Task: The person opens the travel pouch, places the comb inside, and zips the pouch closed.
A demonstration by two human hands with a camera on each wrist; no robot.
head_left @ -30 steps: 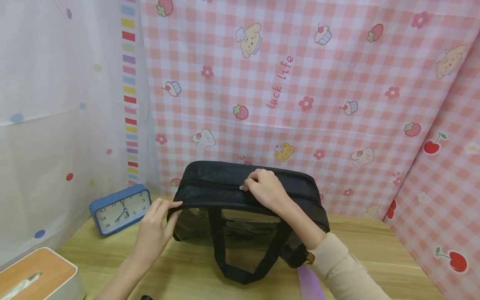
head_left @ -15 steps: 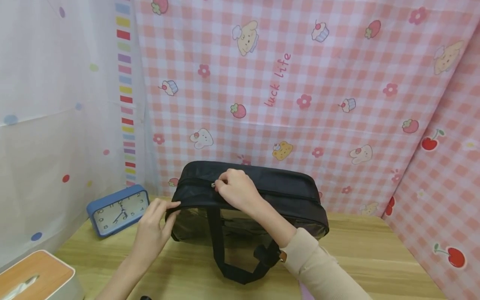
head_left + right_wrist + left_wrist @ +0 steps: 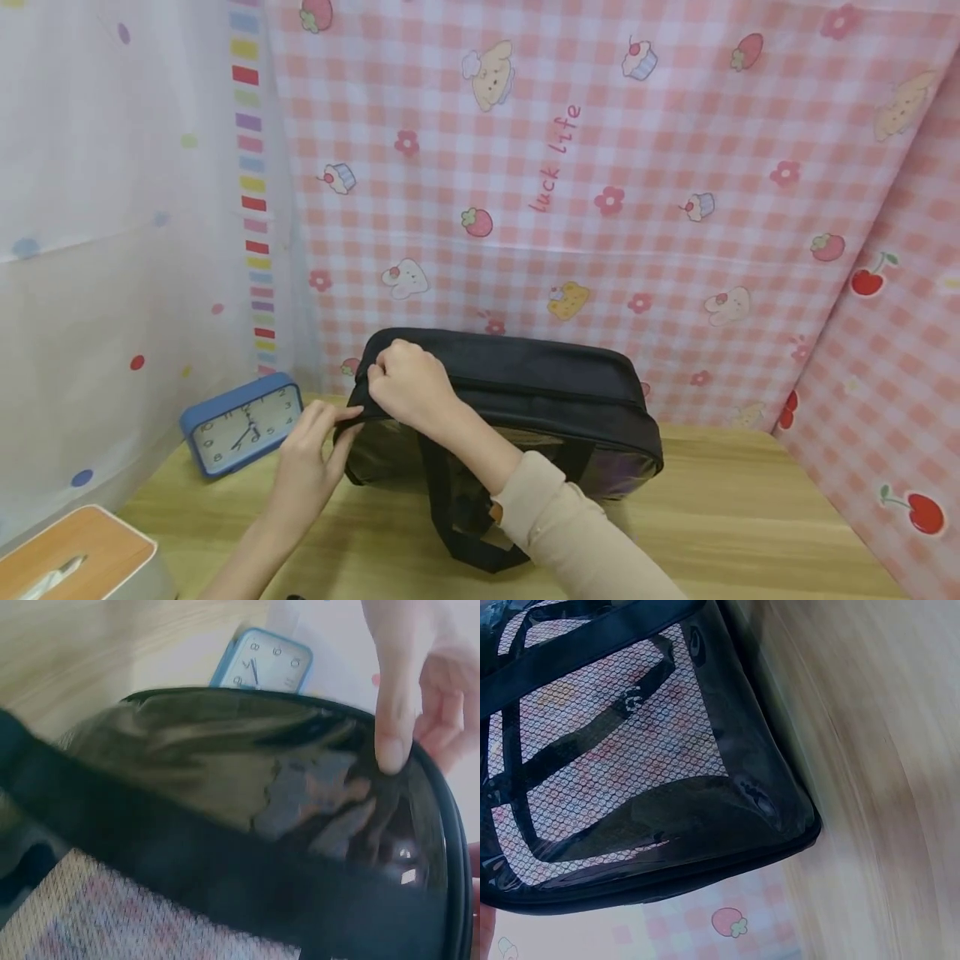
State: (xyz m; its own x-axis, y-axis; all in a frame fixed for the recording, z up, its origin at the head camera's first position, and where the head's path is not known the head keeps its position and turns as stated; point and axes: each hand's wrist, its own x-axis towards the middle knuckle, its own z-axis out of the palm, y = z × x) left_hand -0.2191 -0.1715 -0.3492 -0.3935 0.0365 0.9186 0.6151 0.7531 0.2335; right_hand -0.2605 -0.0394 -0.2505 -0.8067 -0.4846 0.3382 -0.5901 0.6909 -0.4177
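Head: black bag (image 3: pixel 540 358) near back edge of tabletop (image 3: pixel 720 500), pinched at left corner by left hand (image 3: pixel 309 446), at zip (image 3: pixel 525 388) by curled right hand (image 3: pixel 412 387). Left wrist: mesh panel (image 3: pixel 652 727) through clear plastic (image 3: pixel 754 742), indistinct from head. Right wrist: left thumb (image 3: pixel 394 742) on plastic, clock (image 3: pixel 262 660) beyond.

Black bag, up on its base, right of the blue clock!
And here's the bag (image 3: pixel 540 358), standing just beside the blue clock (image 3: pixel 243 425), long side stretching away from it, dark top facing up, zip line (image 3: pixel 555 396) running lengthwise. Glossy see-through front panel (image 3: pixel 390 454), black-edged, mesh (image 3: pixel 660 742) showing through it, and what a handle (image 3: pixel 438 492), a black strap looping down the front, lower than the clock!
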